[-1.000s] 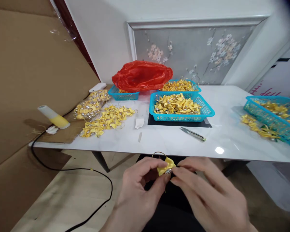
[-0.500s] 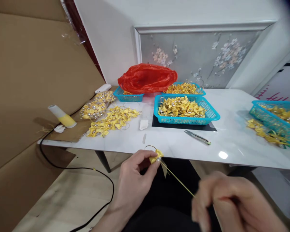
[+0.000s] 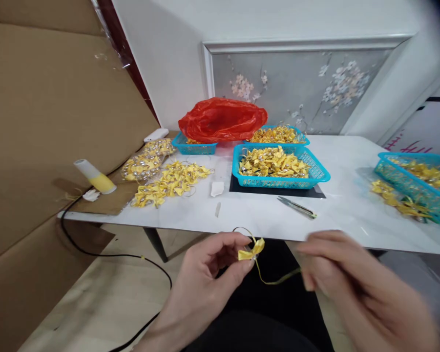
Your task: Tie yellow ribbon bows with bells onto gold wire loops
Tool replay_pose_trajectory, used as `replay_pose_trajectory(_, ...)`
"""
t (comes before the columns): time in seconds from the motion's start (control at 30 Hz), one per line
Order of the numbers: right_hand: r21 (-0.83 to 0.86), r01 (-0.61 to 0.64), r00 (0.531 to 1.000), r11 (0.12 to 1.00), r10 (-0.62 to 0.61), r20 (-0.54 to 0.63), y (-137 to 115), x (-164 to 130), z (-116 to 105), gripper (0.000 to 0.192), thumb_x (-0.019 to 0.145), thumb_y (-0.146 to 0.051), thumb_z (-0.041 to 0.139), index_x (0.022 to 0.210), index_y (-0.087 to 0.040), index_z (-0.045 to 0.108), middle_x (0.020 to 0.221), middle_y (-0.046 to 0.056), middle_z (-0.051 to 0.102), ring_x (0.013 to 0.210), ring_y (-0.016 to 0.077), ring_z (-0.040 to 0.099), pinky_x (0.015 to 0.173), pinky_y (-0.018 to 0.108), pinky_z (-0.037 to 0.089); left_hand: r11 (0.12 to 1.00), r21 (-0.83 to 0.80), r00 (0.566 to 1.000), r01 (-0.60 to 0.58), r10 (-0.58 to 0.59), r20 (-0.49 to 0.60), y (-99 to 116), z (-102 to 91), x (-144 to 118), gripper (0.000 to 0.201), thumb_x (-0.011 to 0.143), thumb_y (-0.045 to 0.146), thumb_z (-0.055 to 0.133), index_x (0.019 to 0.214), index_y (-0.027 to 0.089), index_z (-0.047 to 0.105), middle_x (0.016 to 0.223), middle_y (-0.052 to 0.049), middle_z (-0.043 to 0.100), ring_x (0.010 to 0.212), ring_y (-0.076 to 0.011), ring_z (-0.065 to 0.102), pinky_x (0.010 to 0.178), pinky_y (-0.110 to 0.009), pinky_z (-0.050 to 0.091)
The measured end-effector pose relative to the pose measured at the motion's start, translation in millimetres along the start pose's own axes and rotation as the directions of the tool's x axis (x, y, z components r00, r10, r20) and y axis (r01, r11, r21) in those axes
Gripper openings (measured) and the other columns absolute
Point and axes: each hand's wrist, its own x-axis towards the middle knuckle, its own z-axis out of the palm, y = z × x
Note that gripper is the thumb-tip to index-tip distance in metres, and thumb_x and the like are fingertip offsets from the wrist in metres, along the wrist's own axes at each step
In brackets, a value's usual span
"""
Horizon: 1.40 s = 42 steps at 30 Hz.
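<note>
Both hands work low in the frame below the counter [image 3: 263,220]: my left hand [image 3: 205,274] pinches the light, soft yellow bow [image 3: 251,252] at its knot, my right hand [image 3: 337,269] grips its limp ribbon tail [image 3: 278,281].

1. The little bow [image 3: 250,253] pinched in the left hand [image 3: 201,288] was bright yellow, with a thin yellow ribbon tail [image 3: 274,279] and a shiny silver bit at its knot.
2. The baskets [image 3: 317,173] were all turquoise – each stuffed with yellow-and-silver bows.
3. The plastic bag [image 3: 223,119] at the back was plain red, kinda see-through.
4. The table [image 3: 256,215] was white with faint grey marbling.
5. A black mat [image 3: 241,186] sat under the nearest basket.
6. The wall panel [image 3: 296,93] was grey with pale pink and white blossoms.
7. The cardboard [image 3: 40,122] was plain brown – the cable [image 3: 95,252] black.
8. The tube [image 3: 94,177] on the left was white on top, yellow below.
</note>
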Motion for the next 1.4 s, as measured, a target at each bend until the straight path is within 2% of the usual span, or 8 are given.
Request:
replay_pose_trajectory(0.2, 0.018, -0.037, 0.955, 0.999, 0.03, 0.295, 5, 22, 22, 0.01, 0.095, -0.023, 0.057, 0.087, -0.022, 0.062, 0.08, 0.001, 0.058, 0.058, 0.0121, 0.053, 0.052, 0.024, 0.046, 0.995, -0.093, 0.986, 0.021, -0.005, 0.17, -1, 3.0, -4, 0.022, 0.077, 0.012, 0.075, 0.096, 0.024, 0.077, 0.076, 0.0, 0.069, 0.067, -0.013, 0.061, 0.062, -0.021, 0.051)
replay_pose_trajectory(0.33, 0.066, -0.168, 0.959, 0.984, 0.148, 0.24, 4, 24, 22, 0.025, 0.098, -0.029, 0.052, 0.074, -0.021, 0.056, 0.069, -0.002, 0.052, 0.057, 0.0117, 0.048, 0.05, 0.023, 0.039, 0.985, -0.121, 0.993, -0.119, 0.12, -0.003, -2, 2.3, -5, 0.042, 0.068, 0.009, 0.083, 0.104, 0.03, 0.075, 0.119, -0.003, 0.062, 0.077, -0.0131, 0.064, 0.073, -0.024, 0.054)
replay_pose_trajectory(0.47, 0.101, -0.183, 0.976, 0.978, 0.168, 0.139, 0, 21, 22, 0.026, 0.096, -0.029, 0.054, 0.072, -0.021, 0.055, 0.065, -0.003, 0.049, 0.053, 0.0107, 0.043, 0.047, 0.023, 0.035, 0.973, 0.021, 0.964, -0.229, 0.23, -0.131, 4, 3.6, -10, 0.017, 0.073, 0.015, 0.08, 0.085, 0.026, 0.074, 0.099, -0.001, 0.061, 0.072, -0.0114, 0.059, 0.07, -0.022, 0.051)
replay_pose_trajectory(0.7, 0.193, -0.191, 0.98, 0.962, 0.176, 0.092, -1, 12, 31, 0.024, 0.096, -0.028, 0.056, 0.073, -0.021, 0.055, 0.069, -0.002, 0.05, 0.058, 0.0115, 0.046, 0.051, 0.023, 0.038, 0.988, -0.138, 0.997, -0.068, 0.071, 0.017, 0, 22.9, -8, 0.014, 0.083, 0.021, 0.072, 0.07, 0.019, 0.071, 0.077, 0.0, 0.059, 0.07, -0.0134, 0.055, 0.063, -0.022, 0.045)
replay_pose_trajectory(0.87, 0.436, -0.321, 0.947, 0.841, 0.282, 0.152, 3, 8, 39, 0.027, 0.1, -0.034, 0.051, 0.076, -0.021, 0.051, 0.066, -0.004, 0.045, 0.053, 0.0099, 0.043, 0.046, 0.021, 0.037, 0.908, -0.396, 0.978, 0.135, -0.059, 0.198, -16, 28.1, -8, 0.019, 0.089, 0.027, 0.068, 0.073, 0.018, 0.067, 0.076, 0.001, 0.058, 0.067, -0.0106, 0.053, 0.066, -0.021, 0.045)
replay_pose_trajectory(1.0, 0.366, -0.336, 0.942, 0.868, 0.308, 0.134, 1, 10, 39, 0.028, 0.097, -0.035, 0.055, 0.073, -0.02, 0.054, 0.066, -0.004, 0.046, 0.055, 0.0098, 0.041, 0.049, 0.021, 0.035, 0.887, -0.45, 0.981, 0.103, -0.016, 0.194, -16, 20.4, -8, 0.009, 0.085, 0.025, 0.074, 0.089, 0.022, 0.066, 0.087, 0.001, 0.062, 0.08, -0.0116, 0.057, 0.073, -0.02, 0.047)
replay_pose_trajectory(1.1, 0.288, -0.295, 0.954, 0.911, 0.267, 0.135, -1, 13, 36, 0.026, 0.096, -0.03, 0.055, 0.072, -0.02, 0.056, 0.067, -0.004, 0.05, 0.057, 0.0097, 0.044, 0.052, 0.02, 0.037, 0.888, -0.456, 0.975, 0.064, 0.042, 0.219, -10, 14.4, -7, 0.03, 0.08, 0.033, 0.079, 0.105, 0.026, 0.065, 0.096, -0.001, 0.063, 0.087, -0.0142, 0.058, 0.076, -0.021, 0.048)
replay_pose_trajectory(1.4, 0.223, -0.216, 0.972, 0.951, 0.187, 0.144, -5, 20, 31, 0.024, 0.092, -0.024, 0.057, 0.069, -0.02, 0.057, 0.064, -0.005, 0.052, 0.054, 0.0077, 0.049, 0.049, 0.015, 0.041, 0.922, -0.341, 0.974, 0.184, -0.126, 0.188, -8, 15.5, 2, 0.011, 0.078, 0.029, 0.081, 0.077, 0.02, 0.073, 0.067, 0.004, 0.061, 0.061, -0.0072, 0.048, 0.056, -0.015, 0.039)
